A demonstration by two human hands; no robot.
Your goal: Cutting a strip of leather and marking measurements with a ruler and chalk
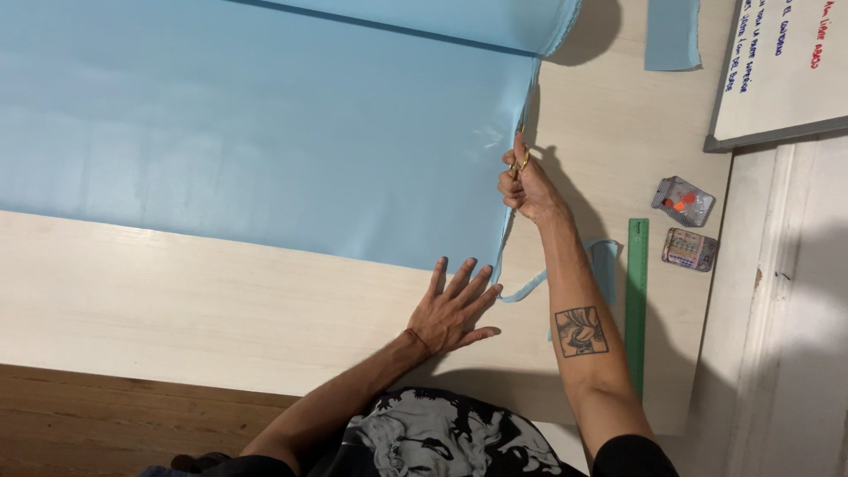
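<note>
Overhead, two hands [455,309], one blue fabric sheet [265,132], probably one scissors [521,159]

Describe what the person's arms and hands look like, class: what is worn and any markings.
Both arms are bare from the short black sleeves down. The right forearm bears a square, dark-inked tattoo showing a figure. The left wrist carries a thin red string bracelet. Neither the left hand nor the right hand is gloved; no watch or rings can be made out.

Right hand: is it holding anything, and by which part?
The right hand holds gold-handled scissors by the finger loops at the blue fabric edge.
</note>
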